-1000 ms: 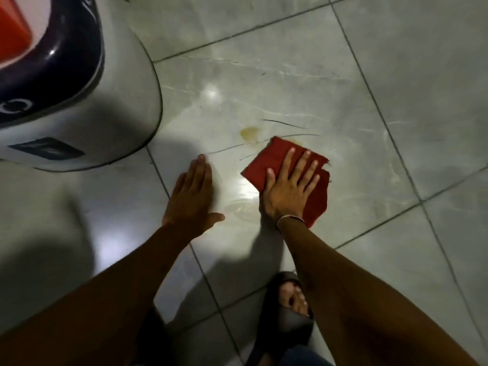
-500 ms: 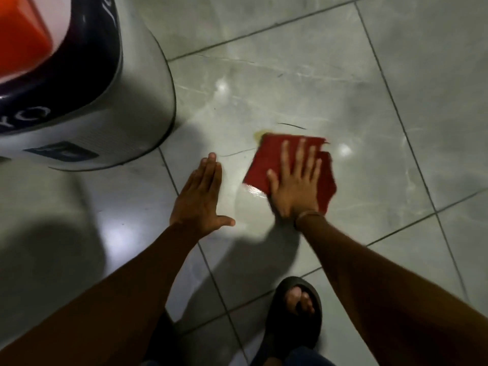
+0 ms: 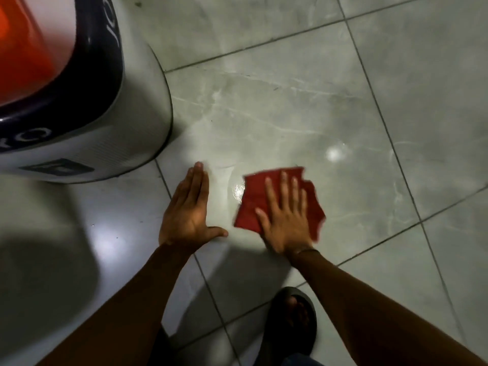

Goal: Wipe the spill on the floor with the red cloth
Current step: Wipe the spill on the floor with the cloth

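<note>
The red cloth [image 3: 252, 204] lies crumpled flat on the grey tiled floor [image 3: 277, 114]. My right hand [image 3: 286, 220] presses down on it with fingers spread. A wet, shiny patch [image 3: 237, 191] glints on the tile just left of the cloth. No yellowish stain shows on the floor; any spill under the cloth is hidden. My left hand [image 3: 187, 212] rests palm down on the floor to the left of the cloth, fingers together and thumb out, holding nothing.
A large white appliance with a dark rim and an orange inside [image 3: 118, 128] stands on the floor at the upper left, close to my left hand. My foot in a dark sandal [image 3: 295, 320] is planted below the cloth. Grey tiles stretch to the right and far side.
My right hand slid the cloth over the yellowish stain and then back toward me. The stain no longer shows. My left hand stayed planted on the floor.
</note>
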